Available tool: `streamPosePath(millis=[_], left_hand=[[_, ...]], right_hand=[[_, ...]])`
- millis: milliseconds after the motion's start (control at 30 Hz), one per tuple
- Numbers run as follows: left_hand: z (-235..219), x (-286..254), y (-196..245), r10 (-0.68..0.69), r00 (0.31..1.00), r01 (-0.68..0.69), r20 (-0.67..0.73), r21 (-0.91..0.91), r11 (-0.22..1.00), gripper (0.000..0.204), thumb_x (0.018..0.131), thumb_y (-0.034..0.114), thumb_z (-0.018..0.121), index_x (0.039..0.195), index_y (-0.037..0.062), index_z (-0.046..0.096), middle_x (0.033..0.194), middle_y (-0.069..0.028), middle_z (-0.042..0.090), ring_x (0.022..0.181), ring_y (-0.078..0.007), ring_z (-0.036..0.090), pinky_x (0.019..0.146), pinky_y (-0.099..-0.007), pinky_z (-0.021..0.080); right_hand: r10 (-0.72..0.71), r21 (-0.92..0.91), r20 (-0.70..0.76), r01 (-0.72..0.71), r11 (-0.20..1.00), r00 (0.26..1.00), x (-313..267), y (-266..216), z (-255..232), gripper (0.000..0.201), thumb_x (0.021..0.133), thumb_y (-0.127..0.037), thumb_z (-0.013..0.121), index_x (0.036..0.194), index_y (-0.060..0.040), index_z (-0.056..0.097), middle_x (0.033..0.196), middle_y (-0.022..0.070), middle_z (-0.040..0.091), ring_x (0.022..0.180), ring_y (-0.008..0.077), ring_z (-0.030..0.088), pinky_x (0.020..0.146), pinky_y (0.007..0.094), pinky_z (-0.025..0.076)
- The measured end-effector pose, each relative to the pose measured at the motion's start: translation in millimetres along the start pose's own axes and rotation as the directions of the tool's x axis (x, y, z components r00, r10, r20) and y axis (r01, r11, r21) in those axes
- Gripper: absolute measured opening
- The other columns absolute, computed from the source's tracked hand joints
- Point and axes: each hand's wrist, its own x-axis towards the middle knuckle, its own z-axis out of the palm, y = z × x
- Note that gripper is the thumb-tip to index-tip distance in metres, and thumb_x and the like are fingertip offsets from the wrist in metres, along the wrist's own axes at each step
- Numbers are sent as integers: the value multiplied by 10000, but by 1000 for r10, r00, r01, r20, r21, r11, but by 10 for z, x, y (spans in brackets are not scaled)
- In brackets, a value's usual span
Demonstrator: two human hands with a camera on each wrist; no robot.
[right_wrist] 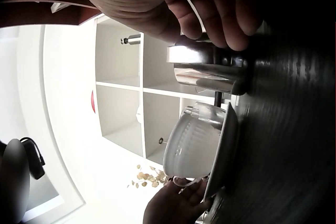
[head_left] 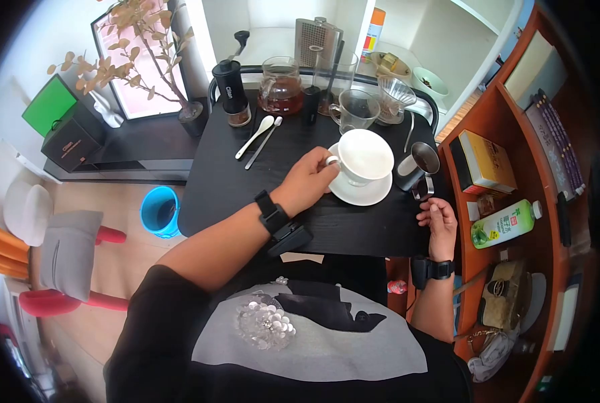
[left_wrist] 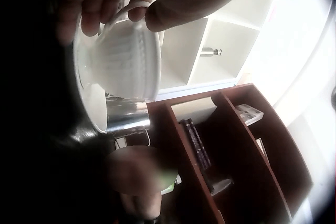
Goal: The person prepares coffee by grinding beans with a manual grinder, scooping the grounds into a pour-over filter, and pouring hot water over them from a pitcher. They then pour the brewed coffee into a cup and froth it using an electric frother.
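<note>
A white teacup (head_left: pixel 367 153) sits on its white saucer (head_left: pixel 362 197) near the middle of the black table. My left hand (head_left: pixel 307 180) pinches the cup's handle between thumb and fingers, and the other fingers reach down by the saucer's edge. In the left wrist view the handle (left_wrist: pixel 116 18) shows at those fingertips. To the right of the saucer stands a steel pitcher (head_left: pixel 407 173) with dark contents inside. My right hand (head_left: pixel 439 225) rests at the table's right edge, its fingers loosely bent beside the handle of the pitcher (right_wrist: pixel 202 71) and holding nothing.
Behind the cup stand a glass mug (head_left: pixel 355 111), a glass dripper (head_left: pixel 396 97), a glass server (head_left: pixel 280 91) of brown liquid and a black hand grinder (head_left: pixel 231 94). Two spoons (head_left: pixel 255 138) lie at left. A wooden shelf (head_left: pixel 478 262) borders the right side; a blue bin (head_left: pixel 160 211) stands left.
</note>
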Motion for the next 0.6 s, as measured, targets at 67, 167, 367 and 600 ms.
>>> streamPosePath(millis=[67,167,367,600], left_hand=[[24,93,-47,32,999,-32,-13,7,999,168,855,155,551,966,52,478,850,-11,517,742,-76,515,645,-200,457],[0,147,-19,116,993,-109,-26,200,974,166,855,158,550,945,33,488,839,-28,514,730,-74,516,618,-229,444],[-141,87,156,537,843,-380,-36,667,641,289,786,157,614,1000,2,496,877,-110,526,795,-201,539,713,-314,446],[-1147,196,279,583,515,-144,-628,607,781,518,682,212,719,1054,-28,451,1010,-161,486,921,-270,496,824,-359,417]], right_hand=[[2,-3,4,-2,1000,1000,3,4,2,167,904,-164,503,997,-38,560,891,62,615,692,100,571,602,214,447],[2,-10,11,-1,1000,1000,7,26,-15,178,912,-191,493,998,-48,558,892,58,613,693,98,567,607,210,438],[-2,-11,17,3,1000,1000,-4,10,-8,182,916,-194,486,999,-48,555,892,59,610,697,97,562,605,212,436],[-1,1,3,1,1000,1000,2,3,0,169,916,-173,484,982,-35,555,889,59,609,682,91,564,596,210,447]])
